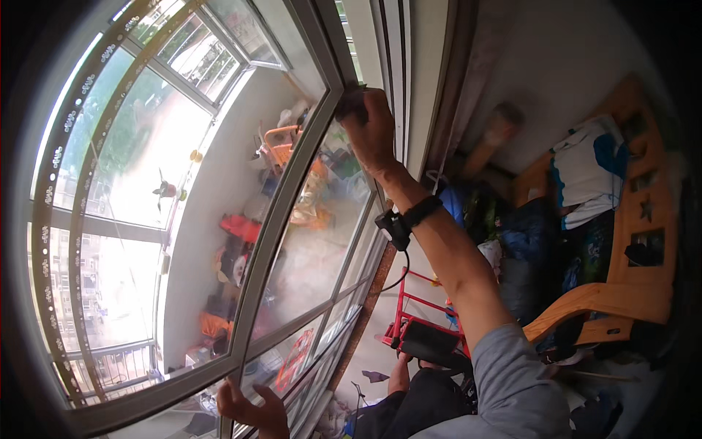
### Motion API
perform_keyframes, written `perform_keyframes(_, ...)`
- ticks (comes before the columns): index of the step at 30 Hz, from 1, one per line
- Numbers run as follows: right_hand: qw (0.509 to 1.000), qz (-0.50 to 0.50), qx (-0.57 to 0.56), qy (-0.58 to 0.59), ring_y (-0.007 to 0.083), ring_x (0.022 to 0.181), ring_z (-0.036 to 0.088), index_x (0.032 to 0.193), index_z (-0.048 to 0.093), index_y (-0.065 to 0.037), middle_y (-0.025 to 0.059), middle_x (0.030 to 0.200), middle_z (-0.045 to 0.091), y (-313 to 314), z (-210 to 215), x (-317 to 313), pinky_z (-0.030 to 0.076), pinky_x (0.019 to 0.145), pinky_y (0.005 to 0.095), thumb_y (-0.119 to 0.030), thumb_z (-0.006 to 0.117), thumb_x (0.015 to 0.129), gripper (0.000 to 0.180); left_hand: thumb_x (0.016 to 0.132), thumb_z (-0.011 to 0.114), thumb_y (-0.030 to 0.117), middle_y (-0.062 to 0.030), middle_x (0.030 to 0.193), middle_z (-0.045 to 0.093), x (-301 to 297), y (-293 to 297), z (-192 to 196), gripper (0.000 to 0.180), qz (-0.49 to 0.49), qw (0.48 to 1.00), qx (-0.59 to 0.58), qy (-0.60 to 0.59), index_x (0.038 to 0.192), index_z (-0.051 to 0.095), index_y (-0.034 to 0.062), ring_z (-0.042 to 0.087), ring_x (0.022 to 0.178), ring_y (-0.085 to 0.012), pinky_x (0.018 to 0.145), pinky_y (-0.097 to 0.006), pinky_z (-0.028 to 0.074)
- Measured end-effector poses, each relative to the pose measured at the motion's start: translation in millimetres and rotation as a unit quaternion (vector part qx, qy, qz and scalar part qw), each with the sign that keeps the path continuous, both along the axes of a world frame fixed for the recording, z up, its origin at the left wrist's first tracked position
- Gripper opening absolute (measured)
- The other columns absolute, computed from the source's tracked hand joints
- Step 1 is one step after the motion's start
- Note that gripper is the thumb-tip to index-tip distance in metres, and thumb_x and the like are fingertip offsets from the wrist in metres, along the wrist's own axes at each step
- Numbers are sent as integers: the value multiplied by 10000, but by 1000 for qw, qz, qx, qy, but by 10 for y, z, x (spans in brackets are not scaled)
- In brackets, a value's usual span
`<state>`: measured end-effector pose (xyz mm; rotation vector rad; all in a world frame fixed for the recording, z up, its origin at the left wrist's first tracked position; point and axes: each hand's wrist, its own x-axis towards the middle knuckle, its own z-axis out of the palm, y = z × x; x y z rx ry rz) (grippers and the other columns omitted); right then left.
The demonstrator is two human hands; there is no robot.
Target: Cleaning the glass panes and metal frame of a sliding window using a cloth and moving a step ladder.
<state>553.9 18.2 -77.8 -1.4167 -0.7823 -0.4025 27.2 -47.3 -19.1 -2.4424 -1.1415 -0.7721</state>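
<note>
My right arm reaches up to the top of a grey-framed glass door [265, 282]. My right hand [371, 135] is closed on a dark cloth [352, 107], pressed at the frame's upper corner; its exact shape is mostly hidden by the fingers. A black strap with a small camera [395, 228] and cable sits on that wrist. Lower down, my left hand [252, 411] curls its fingers on the door frame's edge, thumb apart from them. The pane beside my right arm looks hazy and smeared.
Beyond the glass lies a balcony with wide windows [124, 157] and piled belongings, including an orange chair [280, 143]. A red metal-framed stool [420, 333] with a black seat stands below me. At right, a wooden bed frame [636, 293] holds clothes and bedding.
</note>
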Motion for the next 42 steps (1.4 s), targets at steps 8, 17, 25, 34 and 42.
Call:
perform_keyframes(8, 997, -32, 39, 56, 180, 921, 593, 1018, 609, -23, 64, 975, 611, 63, -1402, -72, 479, 817, 293, 8, 630, 849, 173, 912, 589, 145, -238, 1291, 493, -9, -48, 225, 507, 86, 991, -26, 96, 1388, 508, -11, 476, 1233, -397, 1073, -500, 394)
perform_keyframes(17, 966, -60, 19, 252, 136, 876, 602, 1067, 622, -26, 30, 966, 636, 81, -3633, -254, 496, 798, 292, -9, 621, 879, 189, 949, 679, 348, -212, 1182, 510, 194, -43, 376, 508, 65, 985, 72, 143, 1232, 554, -55, 482, 1149, -371, 929, -520, 442)
perform_keyframes(25, 945, -141, -101, 276, 233, 853, 669, 1017, 664, -21, 120, 896, 705, 11, -4347, -277, 511, 766, 340, -135, 651, 883, 177, 932, 660, 527, -201, 1167, 500, 192, -6, 226, 657, 81, 992, 88, 35, 1201, 519, -55, 452, 1154, -357, 959, -515, 405)
perform_keyframes(34, 889, -57, -254, 377, 415, 893, 599, 967, 573, -2, 202, 941, 598, -275, -3951, -2919, 492, 812, 477, -96, 609, 808, 188, 952, 658, 475, -184, 1181, 449, 235, 42, 294, 609, 47, 997, 40, 49, 1237, 485, -35, 446, 1111, -311, 935, -477, 415)
perform_keyframes(42, 814, 46, -315, 486, 415, 881, 601, 880, 585, 0, 208, 898, 608, -571, -3533, -3698, 484, 798, 465, -130, 606, 780, 166, 935, 691, 448, -189, 1232, 384, 327, 45, 196, 624, 20, 999, 23, 16, 1276, 471, -26, 411, 1133, -292, 929, -474, 418)
